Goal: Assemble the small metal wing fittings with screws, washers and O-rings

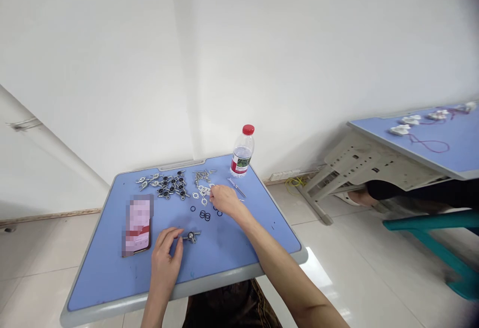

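Low on the blue desk (pixel 228 253), my left hand (pixel 166 253) has thumb and index finger around the left end of a small metal fitting (pixel 191 237) with a dark ring on it. My right hand (pixel 224 200) reaches across to the pile of flat, light oval plates with holes (pixel 204 201). Its fingers are pinched together at the pile's edge; whatever lies between the fingertips is hidden. Several black rubber rings (pixel 205 215) lie just below this hand. Behind the pile are small metal pieces (pixel 204 174).
Many similar metal fittings (pixel 172 188) are grouped at the back left. A phone (pixel 138 225) lies at the left. A red-capped water bottle (pixel 242 151) stands at the back right, near a thin metal rod (pixel 236 187). Another desk (pixel 430 138) with white items stands farther right, where a person's foot shows.
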{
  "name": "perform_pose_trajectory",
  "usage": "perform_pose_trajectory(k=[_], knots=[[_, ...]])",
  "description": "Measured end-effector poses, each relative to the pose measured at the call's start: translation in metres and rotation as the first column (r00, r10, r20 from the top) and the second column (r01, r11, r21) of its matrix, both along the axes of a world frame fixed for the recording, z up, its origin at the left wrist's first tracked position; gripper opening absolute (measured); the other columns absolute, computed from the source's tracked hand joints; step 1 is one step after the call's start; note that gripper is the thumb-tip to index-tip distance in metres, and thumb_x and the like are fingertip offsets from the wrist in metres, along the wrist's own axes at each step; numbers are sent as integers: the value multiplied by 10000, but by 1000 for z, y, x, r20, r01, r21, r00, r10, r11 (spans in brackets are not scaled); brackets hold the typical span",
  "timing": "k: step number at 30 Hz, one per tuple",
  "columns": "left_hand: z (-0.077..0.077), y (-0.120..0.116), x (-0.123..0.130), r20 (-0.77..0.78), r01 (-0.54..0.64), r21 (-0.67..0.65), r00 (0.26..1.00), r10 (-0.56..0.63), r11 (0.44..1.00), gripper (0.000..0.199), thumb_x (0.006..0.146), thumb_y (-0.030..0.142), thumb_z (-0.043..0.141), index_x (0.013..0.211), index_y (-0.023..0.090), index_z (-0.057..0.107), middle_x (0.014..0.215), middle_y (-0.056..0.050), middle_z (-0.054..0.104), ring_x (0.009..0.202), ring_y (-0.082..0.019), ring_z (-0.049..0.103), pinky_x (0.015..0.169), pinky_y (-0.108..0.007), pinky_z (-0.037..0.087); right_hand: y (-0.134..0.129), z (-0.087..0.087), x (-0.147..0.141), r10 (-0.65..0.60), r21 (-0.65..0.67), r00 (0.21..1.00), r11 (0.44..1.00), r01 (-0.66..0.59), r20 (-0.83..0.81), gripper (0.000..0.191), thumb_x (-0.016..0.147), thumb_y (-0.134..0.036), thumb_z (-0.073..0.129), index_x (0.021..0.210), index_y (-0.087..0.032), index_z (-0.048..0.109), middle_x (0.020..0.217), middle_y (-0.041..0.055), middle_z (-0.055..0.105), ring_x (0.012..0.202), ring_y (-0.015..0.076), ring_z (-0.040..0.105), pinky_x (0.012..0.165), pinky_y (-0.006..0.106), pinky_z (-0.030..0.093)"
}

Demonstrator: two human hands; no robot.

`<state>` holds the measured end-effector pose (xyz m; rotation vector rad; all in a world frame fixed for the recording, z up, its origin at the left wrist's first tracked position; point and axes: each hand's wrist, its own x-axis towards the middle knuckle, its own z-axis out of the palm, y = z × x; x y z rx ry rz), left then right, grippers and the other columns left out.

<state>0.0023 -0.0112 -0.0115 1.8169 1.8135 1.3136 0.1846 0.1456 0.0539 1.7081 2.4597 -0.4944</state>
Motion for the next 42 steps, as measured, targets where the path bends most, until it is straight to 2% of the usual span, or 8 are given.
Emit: perform_pose_trajectory(k=[6,9,16,23,28,33,37,42], knots=[[3,0,1,19,-8,10,1000,8,1000,211,893,302,506,962,210,684,966,-81,665,949,-220,626,838,-376,528,-7,8,1,71,47,994,997,-67,-85,240,869,-267,604,1099,-203,616,1071,65,685,1006,210,634,748,254,441],[3,1,1,13,-15,16,1000,15,1000,204,891,302,513,949,214,688,960,-76,668,940,-217,631,827,-365,530,-10,6,-5,76,37,993,997,-73,-88,222,834,-362,645,980,-194,652,1029,69,698,961,222,647,711,254,433],[-1,3,0,-51,-62,23,997,63,998,211,893,245,483,1001,210,660,984,-75,654,963,-221,615,854,-383,506,-10,-3,-19,18,13,997,1000,-17,-70,168,855,-222,576,994,-162,648,1054,127,693,1010,265,643,764,298,457],[21,37,0,-43,-56,23,997,57,998,220,877,228,486,990,219,674,994,-73,651,947,-219,611,797,-349,506,-7,0,-16,-8,4,984,1000,9,-178,109,802,-152,593,889,-164,659,962,113,710,929,247,654,711,273,437],[35,66,6,139,70,-20,988,-66,997,196,875,275,525,969,197,679,955,-57,660,799,-164,603,705,-285,486,-12,11,-8,34,9,919,999,-33,-394,83,817,-191,594,744,-171,629,846,40,704,800,170,620,645,231,393],[31,71,13,399,200,-63,903,-159,978,182,839,312,604,947,197,693,863,-23,668,782,-143,590,723,-254,464,-18,16,-7,81,-14,802,994,-110,-591,177,832,-221,550,663,-169,554,754,-5,658,662,107,534,589,210,371],[26,69,14,603,232,-100,788,-126,968,185,777,343,677,835,168,691,703,0,635,688,-129,574,653,-231,451,-21,10,-11,74,-27,738,992,-124,-670,224,815,-222,542,610,-172,469,704,-21,604,624,95,473,559,212,342],[24,68,12,663,193,-110,745,-73,975,237,735,382,705,808,159,668,710,-10,673,665,-132,612,660,-244,482,-27,8,-15,48,-57,688,990,-130,-724,153,823,-273,564,714,-166,562,689,-29,557,621,98,442,570,217,328]])
